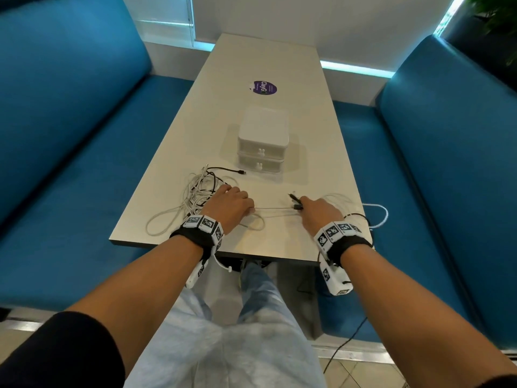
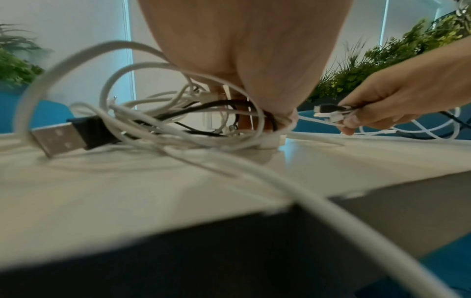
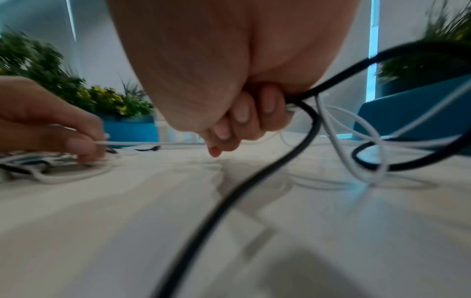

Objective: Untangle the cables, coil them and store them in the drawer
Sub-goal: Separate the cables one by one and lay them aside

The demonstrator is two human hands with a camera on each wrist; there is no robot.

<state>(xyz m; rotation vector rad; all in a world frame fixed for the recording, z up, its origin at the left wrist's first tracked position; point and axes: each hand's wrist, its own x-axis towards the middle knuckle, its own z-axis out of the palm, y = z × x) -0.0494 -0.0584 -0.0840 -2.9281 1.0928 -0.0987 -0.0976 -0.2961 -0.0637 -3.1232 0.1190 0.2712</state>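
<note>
Head: my left hand [image 1: 232,203] presses the tangle [image 1: 200,191] on the table [image 1: 279,65], right hand [image 1: 319,210] grips cable ends [image 1: 295,201]; drawer unit [image 1: 263,141] beyond | Left wrist: fingers pinch a white cable [image 2: 313,121] | Right wrist: fist closed round black cable [image 3: 254,177].

A long pale table [image 1: 279,60] is standing between two blue upholstered benches, the left one [image 1: 70,121] and the right one [image 1: 447,141]. White walls are rising behind, edged by glowing cyan light strips [image 1: 355,69]. Green potted plants [image 2: 397,54] are showing beyond. A tiled floor [image 1: 361,373] is lying below.
</note>
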